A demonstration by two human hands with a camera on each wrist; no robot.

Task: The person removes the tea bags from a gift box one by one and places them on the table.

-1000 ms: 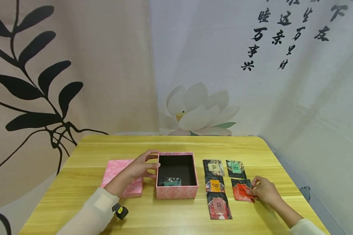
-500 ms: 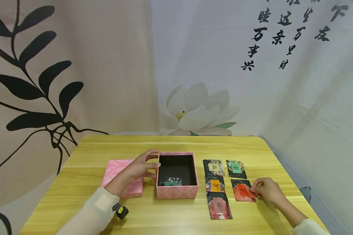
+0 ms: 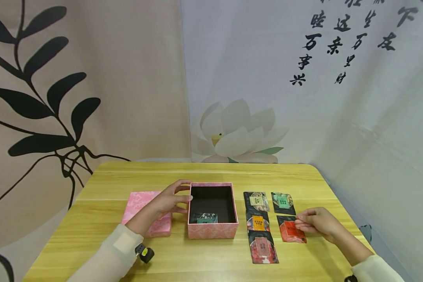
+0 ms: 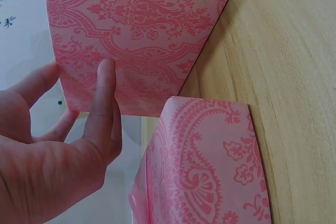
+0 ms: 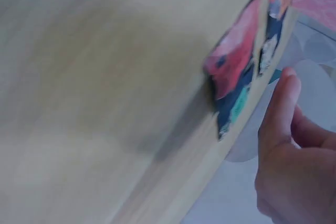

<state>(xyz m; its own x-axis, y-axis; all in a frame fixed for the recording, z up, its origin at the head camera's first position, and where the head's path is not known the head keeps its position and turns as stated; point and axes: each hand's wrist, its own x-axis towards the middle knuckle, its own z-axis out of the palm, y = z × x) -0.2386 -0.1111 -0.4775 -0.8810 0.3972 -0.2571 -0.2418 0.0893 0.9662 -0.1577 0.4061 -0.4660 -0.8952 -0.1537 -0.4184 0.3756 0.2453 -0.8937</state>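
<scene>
My left hand (image 3: 169,199) rests against the left wall of an open pink patterned box (image 3: 213,231). Its fingers are spread, with fingertips at the wall and rim. In the black interior lies a dark sachet with a teal label (image 3: 206,220). My right hand (image 3: 319,222) hovers at the right edge of a red sachet (image 3: 290,230), fingers extended and nothing held, as the right wrist view also shows. Behind it lies a green-labelled sachet (image 3: 283,202). To their left, a column holds a cream-labelled sachet (image 3: 256,201), an orange-labelled sachet (image 3: 257,222) and a pink-labelled sachet (image 3: 262,247).
A pink lid or box (image 3: 141,199) lies under my left forearm, beside the open box. All stands on a wooden table (image 3: 211,266) whose back edge meets printed cloth hangings (image 3: 144,78).
My right hand has let go of the red sachet's right edge, lifted slightly and straightened its fingers. The red sachet shifted a little rightward earlier. My left hand stays at the box.
</scene>
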